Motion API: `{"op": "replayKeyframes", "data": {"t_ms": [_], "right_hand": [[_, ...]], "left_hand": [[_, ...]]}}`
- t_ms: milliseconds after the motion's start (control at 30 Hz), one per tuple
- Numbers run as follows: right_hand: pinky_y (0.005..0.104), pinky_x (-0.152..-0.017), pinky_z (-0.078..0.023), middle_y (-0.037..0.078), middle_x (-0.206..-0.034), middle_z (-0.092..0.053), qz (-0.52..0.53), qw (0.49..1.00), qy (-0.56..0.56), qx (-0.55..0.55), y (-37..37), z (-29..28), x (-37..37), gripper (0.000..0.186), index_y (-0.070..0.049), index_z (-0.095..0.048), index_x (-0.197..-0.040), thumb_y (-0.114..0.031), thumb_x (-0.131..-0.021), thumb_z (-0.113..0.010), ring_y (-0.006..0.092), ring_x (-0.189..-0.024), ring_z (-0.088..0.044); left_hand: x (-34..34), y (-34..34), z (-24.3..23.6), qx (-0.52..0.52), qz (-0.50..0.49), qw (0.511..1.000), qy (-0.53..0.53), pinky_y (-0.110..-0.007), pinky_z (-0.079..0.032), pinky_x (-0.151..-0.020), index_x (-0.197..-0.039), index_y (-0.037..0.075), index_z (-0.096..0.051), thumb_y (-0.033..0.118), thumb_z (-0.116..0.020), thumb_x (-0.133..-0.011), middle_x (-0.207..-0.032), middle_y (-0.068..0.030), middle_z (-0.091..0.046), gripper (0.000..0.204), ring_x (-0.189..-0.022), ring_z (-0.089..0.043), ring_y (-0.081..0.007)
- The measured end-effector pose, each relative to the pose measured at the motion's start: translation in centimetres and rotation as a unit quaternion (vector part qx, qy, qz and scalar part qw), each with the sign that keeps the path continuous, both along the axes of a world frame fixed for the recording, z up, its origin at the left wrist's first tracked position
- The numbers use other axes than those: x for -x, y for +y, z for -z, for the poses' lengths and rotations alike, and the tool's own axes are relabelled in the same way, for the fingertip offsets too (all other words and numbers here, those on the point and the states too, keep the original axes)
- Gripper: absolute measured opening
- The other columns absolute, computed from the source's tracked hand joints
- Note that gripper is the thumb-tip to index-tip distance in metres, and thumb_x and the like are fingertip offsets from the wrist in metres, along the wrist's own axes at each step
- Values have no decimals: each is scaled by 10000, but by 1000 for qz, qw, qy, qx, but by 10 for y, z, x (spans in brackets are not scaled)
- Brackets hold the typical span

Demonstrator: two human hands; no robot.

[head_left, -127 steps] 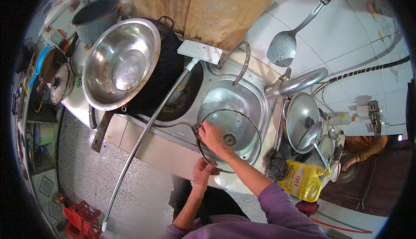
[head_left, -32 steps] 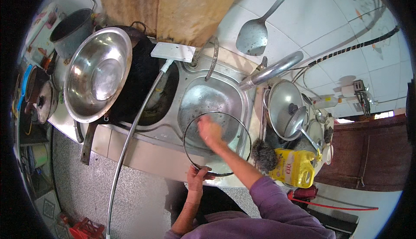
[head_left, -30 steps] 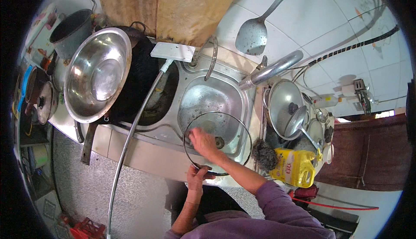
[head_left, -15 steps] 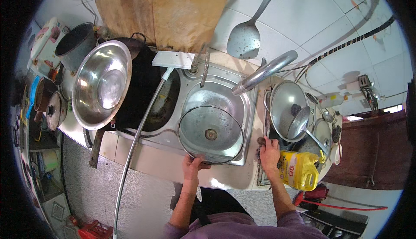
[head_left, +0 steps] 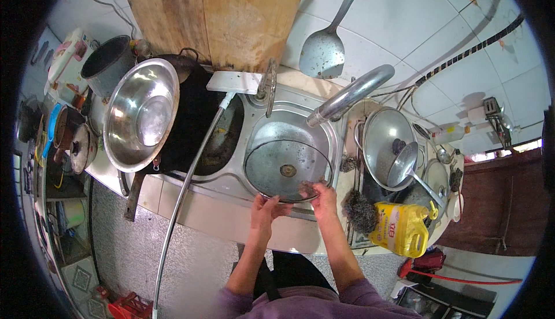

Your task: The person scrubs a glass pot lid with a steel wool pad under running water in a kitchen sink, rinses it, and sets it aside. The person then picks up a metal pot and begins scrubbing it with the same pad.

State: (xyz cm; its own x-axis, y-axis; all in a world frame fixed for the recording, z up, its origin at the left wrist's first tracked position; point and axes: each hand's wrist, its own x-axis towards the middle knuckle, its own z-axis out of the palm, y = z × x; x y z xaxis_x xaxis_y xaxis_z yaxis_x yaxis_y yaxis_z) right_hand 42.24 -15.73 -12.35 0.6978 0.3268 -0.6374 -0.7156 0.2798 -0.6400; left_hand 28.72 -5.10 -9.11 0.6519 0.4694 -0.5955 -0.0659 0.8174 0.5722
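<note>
A clear round pan lid (head_left: 267, 174) with a thin dark rim lies tilted over the sink basin (head_left: 289, 116). My left hand (head_left: 265, 212) is closed on the near edge of its rim. At the rim's near right side is my right hand (head_left: 324, 198), its fingers pinched around a small brown clump (head_left: 306, 190) that looks like a scourer; motion blurs it. To the right of that hand sits a dark steel-wool ball (head_left: 359, 211), beside a yellow jug (head_left: 400, 227) with a handle. The curved metal faucet (head_left: 352, 96) reaches over the basin's far right corner.
A white-headed tool with a long metal pole (head_left: 185, 186) leans across the sink's left side. Left of it, a steel bowl (head_left: 141, 116) rests over a black wok (head_left: 188, 105). A lidded pot (head_left: 386, 139) with a ladle (head_left: 404, 166) stands right. Cutting boards (head_left: 248, 24) lean behind.
My right hand has moved left, from beside the yellow jug to the lid's rim, carrying the brown clump. The steel-wool ball now shows uncovered. My left hand keeps hold of the rim.
</note>
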Motion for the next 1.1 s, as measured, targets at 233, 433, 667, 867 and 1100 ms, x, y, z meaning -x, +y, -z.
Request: {"op": "replayKeyframes", "data": {"t_ms": [233,433,667,867,1100], "right_hand": [[340,-487,-499,134,-734,-576,-75,930,-263,247,4,-29,-25,381,18,-443,-1137,-22,-758,-456,254,-590,-592],[445,-636,-455,184,-829,-550,-225,643,-523,512,44,-53,3,482,-28,-406,-1202,-70,-739,-535,355,-738,-556],[405,-646,-457,159,-920,-528,-283,507,-636,508,80,-1,40,443,-11,-455,-1137,-61,-706,-545,324,-795,-521],[326,-789,-431,124,-991,-566,-482,660,-545,187,61,-26,-4,366,-16,-528,-1098,-235,-806,-557,266,-904,-543],[432,-706,-413,199,-784,-579,-100,796,-487,345,82,174,-140,323,-7,-580,-853,-295,-852,-433,403,-767,-533]], "left_hand": [[51,-9,21,-37,31,998,30,-368,-495,-750,-1002,21,-495,166,-547,-826,-963,-115,-562,233,-920,-583,-257],[-6,23,-20,-187,79,978,51,-296,-412,-847,-1127,-5,-471,224,-606,-804,-1046,-104,-533,418,-1012,-505,-184],[-69,66,-6,-203,75,975,-50,-264,-400,-803,-1213,2,-407,165,-625,-794,-1071,-82,-516,500,-946,-486,-144],[-58,79,82,-257,-12,966,0,-256,-453,-665,-1295,26,-327,91,-509,-849,-1146,-97,-506,486,-906,-547,-136],[-65,69,54,-227,42,972,49,-285,-455,-713,-1341,46,-252,161,-464,-881,-1260,-122,-438,520,-1037,-504,-195]]}}
